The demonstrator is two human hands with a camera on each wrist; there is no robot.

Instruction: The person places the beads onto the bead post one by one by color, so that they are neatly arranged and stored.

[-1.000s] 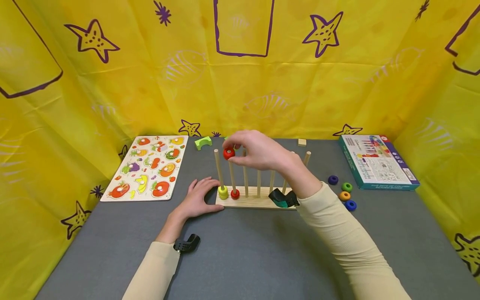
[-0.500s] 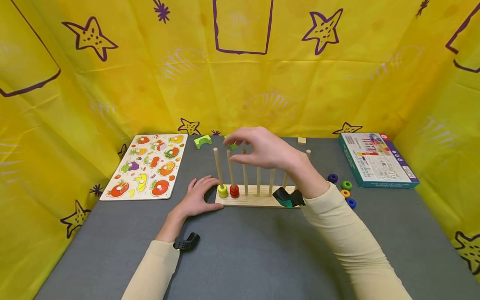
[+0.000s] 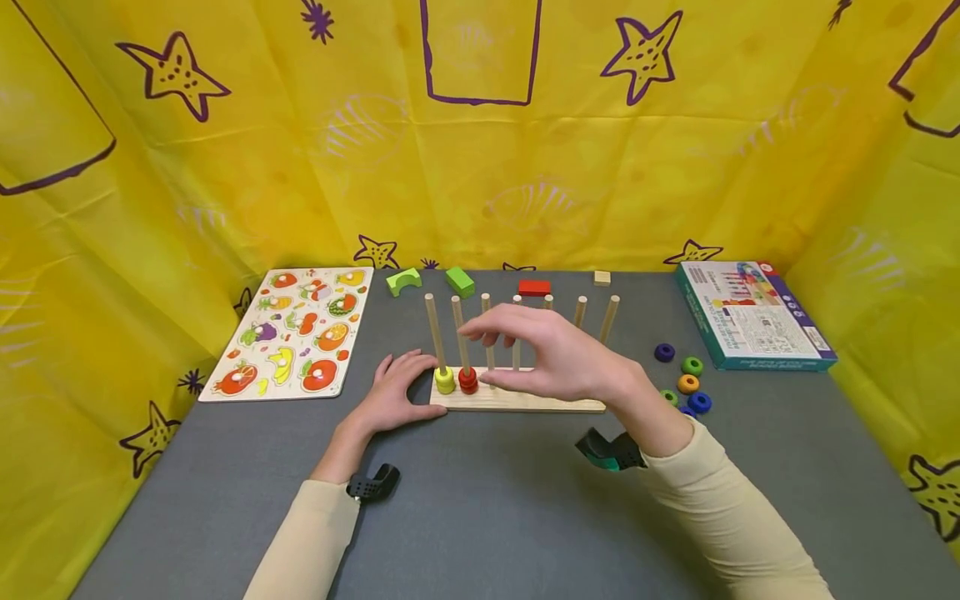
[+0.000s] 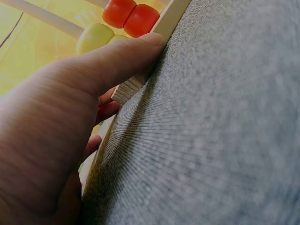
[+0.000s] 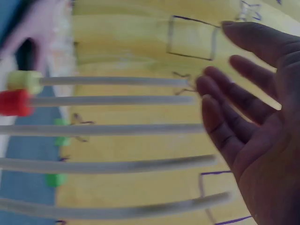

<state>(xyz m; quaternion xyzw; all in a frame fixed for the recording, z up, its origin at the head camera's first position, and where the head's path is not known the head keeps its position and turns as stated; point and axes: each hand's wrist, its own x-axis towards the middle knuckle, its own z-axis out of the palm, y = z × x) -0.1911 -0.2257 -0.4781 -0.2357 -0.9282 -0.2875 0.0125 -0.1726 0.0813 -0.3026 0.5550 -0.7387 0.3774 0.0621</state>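
A wooden peg stand point(image 3: 540, 404) with several upright pegs sits on the grey table. Yellow rings point(image 3: 445, 381) are stacked on its leftmost peg and two red rings point(image 4: 133, 18) on the peg beside it. My left hand point(image 3: 397, 392) grips the left end of the stand's base, its thumb along the front edge and fingers round the far side. My right hand point(image 3: 558, 354) hovers in front of the middle pegs with fingers spread apart from the thumb, holding nothing. In the right wrist view the right hand point(image 5: 262, 108) is beside the bare peg tops.
Several loose green, orange and blue rings point(image 3: 699, 402) lie right of the stand. A boxed game point(image 3: 753, 317) lies at the back right, a fruit puzzle board point(image 3: 292, 333) at the left. Behind the stand are green blocks point(image 3: 461, 282), a red block point(image 3: 534, 288) and a small plain block point(image 3: 602, 278).
My right hand has released the red ring, which dropped down the second peg onto the other red one. The hand then moved right and down. My left hand has stayed put.
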